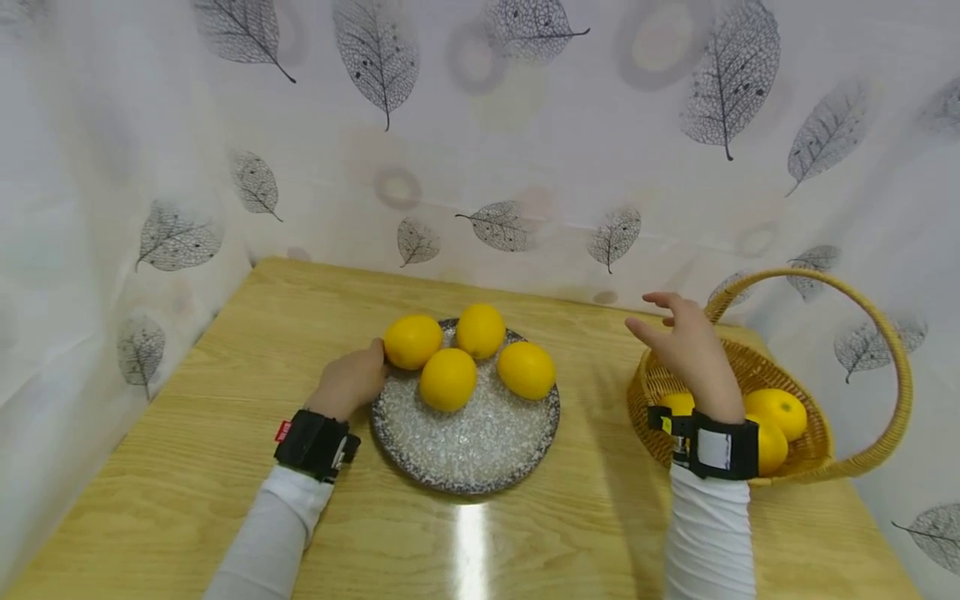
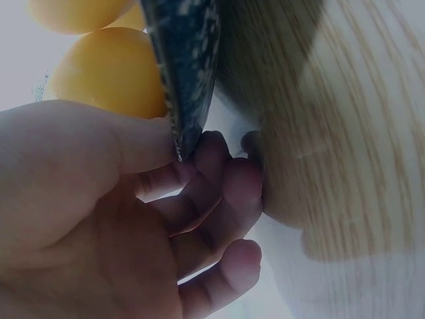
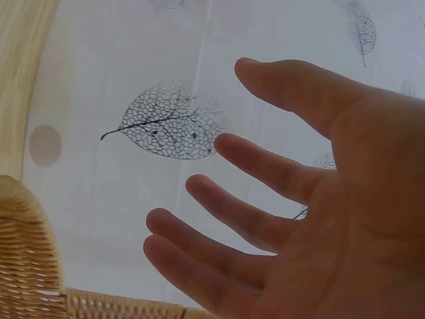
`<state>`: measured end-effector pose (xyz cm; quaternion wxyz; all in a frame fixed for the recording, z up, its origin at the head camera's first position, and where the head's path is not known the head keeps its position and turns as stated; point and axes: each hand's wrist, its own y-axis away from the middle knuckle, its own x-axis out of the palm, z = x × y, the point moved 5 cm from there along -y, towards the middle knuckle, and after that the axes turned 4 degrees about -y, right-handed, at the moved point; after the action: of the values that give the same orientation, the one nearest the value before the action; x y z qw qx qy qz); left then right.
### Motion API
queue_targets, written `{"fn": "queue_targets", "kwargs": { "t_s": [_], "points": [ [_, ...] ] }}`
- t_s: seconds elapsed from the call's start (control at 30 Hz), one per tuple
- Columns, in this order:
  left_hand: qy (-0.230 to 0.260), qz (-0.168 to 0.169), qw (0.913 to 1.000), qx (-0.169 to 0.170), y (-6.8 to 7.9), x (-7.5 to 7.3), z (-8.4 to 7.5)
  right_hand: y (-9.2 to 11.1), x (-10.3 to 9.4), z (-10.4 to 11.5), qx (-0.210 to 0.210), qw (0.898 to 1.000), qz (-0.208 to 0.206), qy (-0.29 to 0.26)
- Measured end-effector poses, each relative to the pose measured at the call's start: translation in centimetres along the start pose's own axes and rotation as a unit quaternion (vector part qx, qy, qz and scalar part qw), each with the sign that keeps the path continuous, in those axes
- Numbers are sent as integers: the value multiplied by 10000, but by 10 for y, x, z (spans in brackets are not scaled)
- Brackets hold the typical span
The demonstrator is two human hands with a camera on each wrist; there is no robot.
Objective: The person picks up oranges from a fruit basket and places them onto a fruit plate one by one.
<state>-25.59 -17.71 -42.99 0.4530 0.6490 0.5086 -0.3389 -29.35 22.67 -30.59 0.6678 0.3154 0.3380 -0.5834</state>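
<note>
My left hand [image 1: 352, 379] pinches the left rim of a round speckled grey plate [image 1: 480, 450] with a dark edge. In the left wrist view the thumb lies over the plate's rim [image 2: 189, 73] and curled fingers are beneath it. Several yellow lemons [image 1: 448, 380] sit toward the far side of the plate, one right beside that hand. My right hand [image 1: 697, 358] is held above the left part of a wicker basket [image 1: 813, 400], fingers spread and nothing in them. More lemons [image 1: 776, 412] lie inside the basket, partly hidden by the right wrist.
The basket's tall arched handle [image 1: 896, 358] leans out to the right. Both stand on a light wooden table [image 1: 300, 317]. A white curtain [image 1: 525, 150] with a leaf print hangs behind the table and along its sides.
</note>
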Motion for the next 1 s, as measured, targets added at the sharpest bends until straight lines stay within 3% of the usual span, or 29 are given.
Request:
{"fn": "queue_targets", "kwargs": {
  "t_s": [0.2,0.57,1.0],
  "points": [
    [-22,-2,10000,10,-1,3,1,-2,2,-15,109,9998,-67,-130],
    [1,8,10000,41,-2,0,0,-12,-14,-47,341,9987,169,339],
    [-24,13,10000,53,-2,0,0,-14,-34,-87,275,9943,410,946]
  ]
}}
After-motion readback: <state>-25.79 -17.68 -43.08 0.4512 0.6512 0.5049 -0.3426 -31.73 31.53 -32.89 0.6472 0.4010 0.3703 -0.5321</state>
